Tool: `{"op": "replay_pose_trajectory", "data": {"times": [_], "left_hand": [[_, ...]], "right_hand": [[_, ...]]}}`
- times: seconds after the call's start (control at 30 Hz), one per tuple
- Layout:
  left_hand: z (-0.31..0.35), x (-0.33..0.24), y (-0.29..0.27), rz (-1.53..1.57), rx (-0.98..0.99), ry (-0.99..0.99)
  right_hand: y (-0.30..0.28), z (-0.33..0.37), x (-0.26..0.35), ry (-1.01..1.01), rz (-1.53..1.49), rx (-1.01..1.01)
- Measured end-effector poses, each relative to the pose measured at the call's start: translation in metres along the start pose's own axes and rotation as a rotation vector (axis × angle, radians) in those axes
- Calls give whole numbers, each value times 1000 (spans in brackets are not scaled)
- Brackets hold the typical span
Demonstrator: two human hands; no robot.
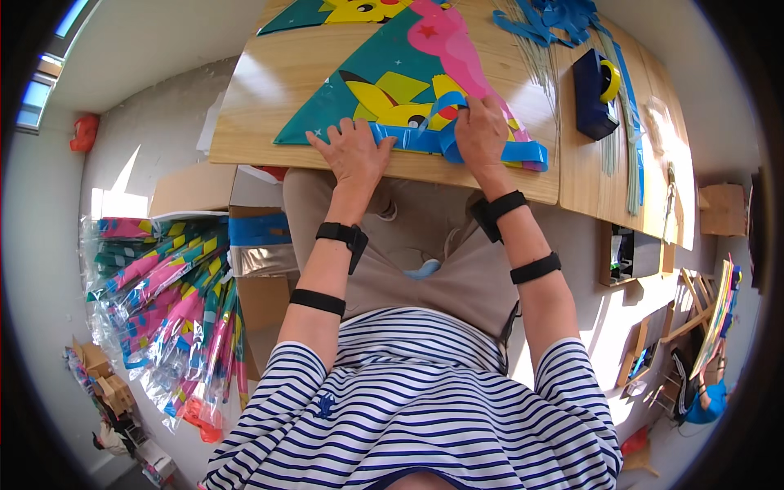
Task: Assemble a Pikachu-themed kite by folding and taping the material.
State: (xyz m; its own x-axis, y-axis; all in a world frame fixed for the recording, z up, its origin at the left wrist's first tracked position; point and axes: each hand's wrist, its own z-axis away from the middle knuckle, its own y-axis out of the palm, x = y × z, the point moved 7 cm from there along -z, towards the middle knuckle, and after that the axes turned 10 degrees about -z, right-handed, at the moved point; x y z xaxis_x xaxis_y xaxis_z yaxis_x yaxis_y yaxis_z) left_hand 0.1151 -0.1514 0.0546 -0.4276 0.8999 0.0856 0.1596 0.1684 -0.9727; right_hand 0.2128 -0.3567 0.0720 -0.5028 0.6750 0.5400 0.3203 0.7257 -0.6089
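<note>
A triangular kite sheet [392, 61] in green, pink and yellow lies on the wooden table, with a cartoon figure printed on it. Along its near edge runs a shiny blue ribbon [408, 137], which rises in a loop toward my right hand and folds back at the right corner. My left hand [358, 159] rests flat on the near left edge, fingers spread, its thumb by the ribbon. Closed around the raised part of the ribbon, my right hand [483, 135] is over the right half of the sheet; its fingertips are partly hidden.
On the table's right stand a dark tape dispenser [590, 96] with a yellow roll and bundles of thin sticks [611, 155]. A blue ribbon heap [563, 20] lies farther back. Another printed sheet [302, 18] is at the far left. Wrapped kites [163, 286] fill the lower left, beside a cardboard box [193, 190].
</note>
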Motion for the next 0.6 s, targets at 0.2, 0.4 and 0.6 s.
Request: {"op": "replay_pose_trajectory", "data": {"times": [0.2,0.4,0.6], "left_hand": [[0,0,1,-4,21,-6],[-2,-3,0,5,-19,1],[-1,0,3,-1,-12,8]], "right_hand": [[-46,-42,0,103,-93,-177],[29,38,48,-294,139,225],[43,59,60,-400,155,257]]}}
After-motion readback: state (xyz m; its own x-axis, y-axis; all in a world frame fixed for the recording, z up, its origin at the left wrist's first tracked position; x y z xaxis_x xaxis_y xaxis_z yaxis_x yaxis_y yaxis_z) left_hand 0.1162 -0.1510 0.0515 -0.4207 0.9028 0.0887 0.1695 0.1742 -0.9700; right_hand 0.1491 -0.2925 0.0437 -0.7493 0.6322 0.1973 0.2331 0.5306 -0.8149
